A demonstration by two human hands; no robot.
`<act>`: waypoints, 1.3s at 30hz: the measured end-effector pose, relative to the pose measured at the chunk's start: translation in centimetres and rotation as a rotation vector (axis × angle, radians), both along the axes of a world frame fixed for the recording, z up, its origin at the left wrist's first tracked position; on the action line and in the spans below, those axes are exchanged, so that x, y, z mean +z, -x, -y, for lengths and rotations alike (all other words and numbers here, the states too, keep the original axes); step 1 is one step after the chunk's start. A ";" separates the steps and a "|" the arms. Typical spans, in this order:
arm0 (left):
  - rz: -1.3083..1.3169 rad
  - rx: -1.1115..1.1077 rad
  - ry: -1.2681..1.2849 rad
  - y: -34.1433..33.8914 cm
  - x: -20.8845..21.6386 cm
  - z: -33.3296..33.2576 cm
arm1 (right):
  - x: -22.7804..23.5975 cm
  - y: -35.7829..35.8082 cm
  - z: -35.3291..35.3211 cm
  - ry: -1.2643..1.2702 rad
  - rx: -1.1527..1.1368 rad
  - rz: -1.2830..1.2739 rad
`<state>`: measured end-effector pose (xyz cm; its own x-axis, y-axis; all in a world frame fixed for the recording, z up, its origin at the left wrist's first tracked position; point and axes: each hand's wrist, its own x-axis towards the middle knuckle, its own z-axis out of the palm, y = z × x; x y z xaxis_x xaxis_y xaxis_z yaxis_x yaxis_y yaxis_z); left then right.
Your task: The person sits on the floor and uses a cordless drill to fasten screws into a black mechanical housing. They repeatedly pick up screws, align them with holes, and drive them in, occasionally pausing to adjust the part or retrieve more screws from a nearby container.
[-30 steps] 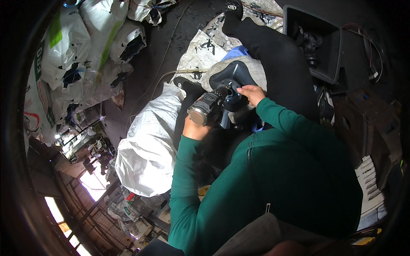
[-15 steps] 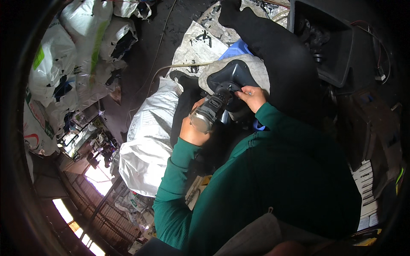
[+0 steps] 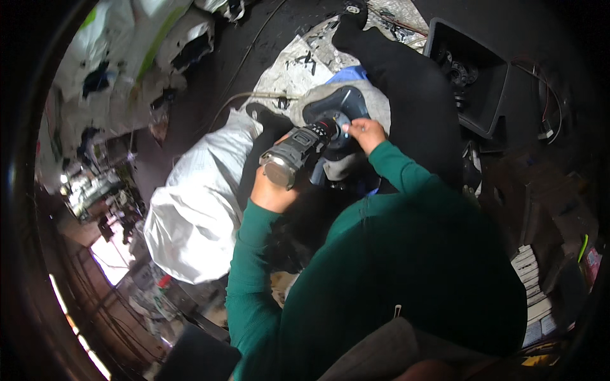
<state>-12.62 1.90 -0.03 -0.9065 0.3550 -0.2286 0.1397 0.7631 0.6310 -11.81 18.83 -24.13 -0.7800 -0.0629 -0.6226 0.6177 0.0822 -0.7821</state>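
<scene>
A grey and black power drill point(image 3: 295, 149) is gripped by my left hand point(image 3: 273, 190), which is wrapped round its handle below the body. The drill's nose points up and right, against or very near a dark, glossy moulded plastic part point(image 3: 348, 101). Where exactly its tip meets the part is hidden. My right hand point(image 3: 368, 134) is at the part's right side, thumb and fingertips pinched together beside the drill's nose. Whatever lies between those fingertips is too small to make out. The part rests on a pale cloth-covered support point(image 3: 379, 105) between my legs.
A white sack point(image 3: 197, 209) lies to the left, with several large plastic bags point(image 3: 114, 57) beyond. A black bin point(image 3: 495, 101) holding dark parts stands at far right. Near it run thin wires point(image 3: 553, 108). A blue object point(image 3: 349, 74) shows behind the part; a hose point(image 3: 254, 95) crosses the floor.
The view has shifted, so the surroundings sit differently. The drill now lies at a flatter slant, its rear end further left. My right hand stays pinched beside its nose.
</scene>
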 end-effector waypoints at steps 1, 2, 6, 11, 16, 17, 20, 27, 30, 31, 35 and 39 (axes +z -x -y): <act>0.112 0.073 0.038 -2.0 1.1 0.4 | -0.1 0.0 -0.2 0.108 -0.012 0.006; 0.100 0.112 0.024 -4.5 1.9 0.5 | 0.2 0.2 -0.3 0.149 -0.013 0.021; 0.225 0.293 0.138 -15.5 1.1 -0.6 | 5.9 1.1 -2.2 0.153 -0.008 -0.009; 0.342 0.511 0.161 -24.7 -4.0 -2.1 | 18.1 1.3 3.2 0.450 0.430 -0.396; 0.086 0.492 0.241 -27.8 -6.0 -1.9 | 21.7 -7.0 17.2 0.550 1.059 -0.606; 0.063 0.486 0.209 -28.2 -6.0 -2.0 | 20.9 -9.5 19.5 0.625 1.164 -0.517; 0.177 0.468 0.193 -28.0 -5.9 -1.3 | 16.7 -16.4 25.6 0.277 1.499 -0.591; -0.102 0.420 -0.142 -30.3 0.3 5.4 | 5.8 -21.5 30.0 0.012 1.713 -0.518; -0.557 0.716 -0.322 -28.2 3.1 16.4 | 4.9 -21.4 29.9 -0.029 1.704 -0.590; -0.543 0.995 -0.177 -26.2 3.7 21.0 | 5.6 -21.3 29.8 -0.035 1.692 -0.624; -0.490 1.524 0.301 -16.5 -2.4 40.6 | 11.8 -16.5 27.1 0.523 1.387 -0.405; 0.132 1.681 0.224 -13.7 -16.3 47.6 | 17.2 -4.7 16.9 0.698 1.023 0.283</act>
<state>1.07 -45.67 -16.32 -0.1927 -0.9524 -0.2362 -0.8956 0.0723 0.4388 -7.11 1.91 -6.92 -0.0274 -0.9361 -0.3506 0.6682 0.2437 -0.7029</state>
